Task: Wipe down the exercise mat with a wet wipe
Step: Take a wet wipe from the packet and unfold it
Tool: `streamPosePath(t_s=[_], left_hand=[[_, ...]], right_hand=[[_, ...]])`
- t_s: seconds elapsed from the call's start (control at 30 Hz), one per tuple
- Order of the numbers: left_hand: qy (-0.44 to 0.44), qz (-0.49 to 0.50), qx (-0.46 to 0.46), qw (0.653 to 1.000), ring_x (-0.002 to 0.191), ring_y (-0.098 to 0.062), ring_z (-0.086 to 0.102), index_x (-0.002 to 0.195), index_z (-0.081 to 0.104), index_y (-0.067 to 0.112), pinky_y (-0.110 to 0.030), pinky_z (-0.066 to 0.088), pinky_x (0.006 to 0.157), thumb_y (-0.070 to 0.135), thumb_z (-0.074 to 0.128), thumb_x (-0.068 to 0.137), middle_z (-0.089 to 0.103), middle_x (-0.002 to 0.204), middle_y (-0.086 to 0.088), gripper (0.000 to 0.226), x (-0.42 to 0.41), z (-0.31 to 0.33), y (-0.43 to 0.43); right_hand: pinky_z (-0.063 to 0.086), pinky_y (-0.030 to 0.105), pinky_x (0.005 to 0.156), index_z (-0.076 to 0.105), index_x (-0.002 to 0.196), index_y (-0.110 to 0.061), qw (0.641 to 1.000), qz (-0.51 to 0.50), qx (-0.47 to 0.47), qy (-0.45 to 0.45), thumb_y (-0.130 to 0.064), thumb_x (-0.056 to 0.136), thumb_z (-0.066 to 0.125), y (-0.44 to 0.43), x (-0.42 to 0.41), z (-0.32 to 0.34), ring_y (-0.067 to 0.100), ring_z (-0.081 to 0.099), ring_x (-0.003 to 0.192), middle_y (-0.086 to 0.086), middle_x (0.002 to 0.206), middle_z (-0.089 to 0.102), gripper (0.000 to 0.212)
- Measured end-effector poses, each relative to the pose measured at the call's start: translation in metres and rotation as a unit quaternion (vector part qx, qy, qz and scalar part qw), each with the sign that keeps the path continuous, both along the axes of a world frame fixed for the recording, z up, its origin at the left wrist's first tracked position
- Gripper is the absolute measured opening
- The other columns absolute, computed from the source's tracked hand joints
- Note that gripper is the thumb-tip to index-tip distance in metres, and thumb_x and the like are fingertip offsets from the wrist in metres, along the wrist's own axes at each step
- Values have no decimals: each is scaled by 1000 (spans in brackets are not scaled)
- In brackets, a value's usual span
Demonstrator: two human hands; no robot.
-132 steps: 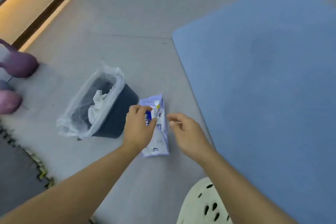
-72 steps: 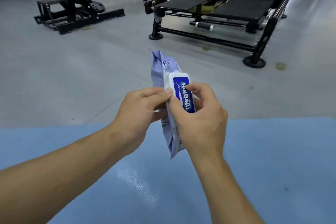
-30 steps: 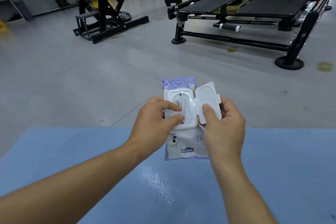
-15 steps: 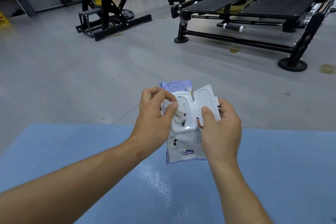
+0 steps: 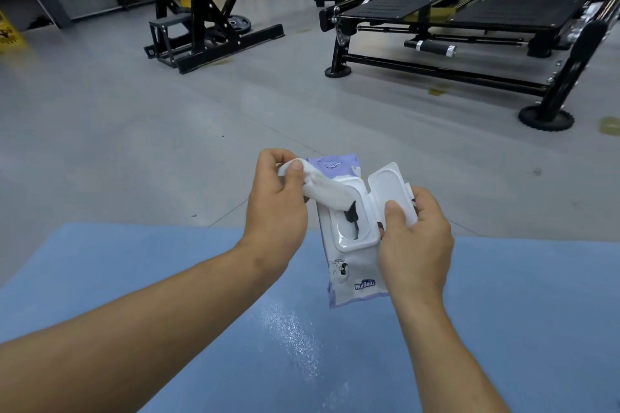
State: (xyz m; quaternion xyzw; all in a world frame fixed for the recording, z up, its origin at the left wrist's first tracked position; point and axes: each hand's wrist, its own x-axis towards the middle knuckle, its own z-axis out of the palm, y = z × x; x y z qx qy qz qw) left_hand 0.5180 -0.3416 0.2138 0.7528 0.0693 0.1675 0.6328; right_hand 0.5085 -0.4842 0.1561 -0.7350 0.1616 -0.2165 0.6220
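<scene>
White wet wipe [image 5: 322, 189], half out of the pack [image 5: 349, 245] at frame centre, is pinched by the left hand [image 5: 276, 208]. The right hand [image 5: 414, 241] grips the pack by its open lid [image 5: 391, 193]. Below them, the blue mat [image 5: 503, 312] fills the lower frame; gym machines [image 5: 469, 27] stand across the top.

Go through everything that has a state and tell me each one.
Wet wipe pack: held over the mat.
Flip lid: open.
Wet wipe: partly pulled out.
Left hand: pinches the wipe.
Right hand: grips the pack, thumb on lid.
Exercise mat: flat, shiny patch.
</scene>
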Motion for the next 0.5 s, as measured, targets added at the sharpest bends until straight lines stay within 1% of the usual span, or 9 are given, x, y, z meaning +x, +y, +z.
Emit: streamPosePath(t_s=[0.07,0.13,0.17,0.23,0.3,0.33,0.37,0.43,0.5], left_hand=[[-1,11,-10,1000,82,-14,65,97,49,29,-48,60,88,24,42,109,69,91,2,15,2,1,0],[-5,14,-15,1000,70,-13,69,97,47,32,-29,59,64,27,38,110,72,81,-2,17,5,6,0],[-5,14,-21,1000,63,-12,67,96,46,32,-26,55,58,27,37,110,69,73,1,17,7,8,0],[10,13,-33,999,56,-9,59,98,46,31,-28,53,55,28,40,109,63,71,9,13,9,9,1],[47,10,-14,999,56,-5,55,102,47,32,-26,51,57,31,47,106,61,82,10,4,10,5,2],[70,4,-5,998,59,-6,54,104,48,33,-27,49,59,30,51,105,59,90,8,3,9,2,2],[93,-4,2,996,64,-9,53,106,50,34,-29,48,62,28,53,103,57,95,6,7,9,-2,2],[139,-22,13,990,71,-15,49,109,54,35,-30,44,65,26,55,102,54,97,4,12,8,-8,2],[179,-42,23,983,74,-14,49,112,57,31,-29,41,66,33,57,100,56,93,6,12,6,-8,1]], right_hand=[[41,24,60,65,101,-30,1000,-6,-1,7,-18,96,56,-2,0,-1,18,60,83,-19,82,66,16],[40,25,59,64,99,-31,1000,-11,3,15,-16,96,55,-4,0,-3,17,62,82,-18,81,66,17],[40,25,58,63,97,-31,1000,-14,6,20,-16,96,55,-6,0,-4,13,62,80,-19,78,65,17],[38,19,56,62,95,-32,999,-20,19,24,-17,96,56,-9,0,-5,3,60,77,-25,76,65,16],[37,14,55,62,96,-33,999,-22,32,16,-18,96,57,-10,0,-2,-2,60,78,-35,79,63,16],[38,14,56,62,96,-34,999,-24,37,7,-18,96,58,-10,0,0,-3,61,77,-37,80,63,16],[40,17,58,63,97,-34,999,-28,40,-6,-18,96,58,-10,0,2,-2,62,77,-34,80,64,16],[50,29,64,64,99,-33,997,-37,52,-32,-19,97,59,-7,0,8,6,65,79,-24,82,67,16],[57,41,72,65,102,-34,996,-38,65,-53,-20,98,59,-4,-1,14,13,67,81,-21,84,68,16]])
